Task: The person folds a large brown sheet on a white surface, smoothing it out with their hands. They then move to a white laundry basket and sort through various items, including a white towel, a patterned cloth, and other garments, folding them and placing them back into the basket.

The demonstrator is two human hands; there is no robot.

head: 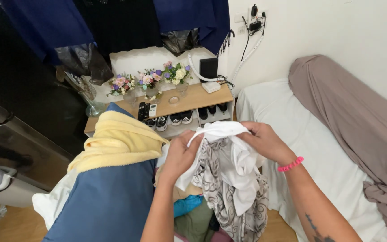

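Two forearms rise from six o'clock, meeting over a white garment with a grey swirl-patterned lining, held up at the centre of the view. Left hand is closed around a bunch of the white cloth at its left edge; right hand, with a pink band on its wrist, pinches the top fold from the right. The cloth hangs down between them over a heap of mixed clothes at six o'clock. At eight o'clock lies a blue cushion, a yellow towel draped on its top end. At twelve o'clock stands a low wooden shelf carrying three small flower bunches and remotes, with shoes tucked beneath. At three o'clock a white mattress runs along the wall, a brown sheet thrown over its far side.
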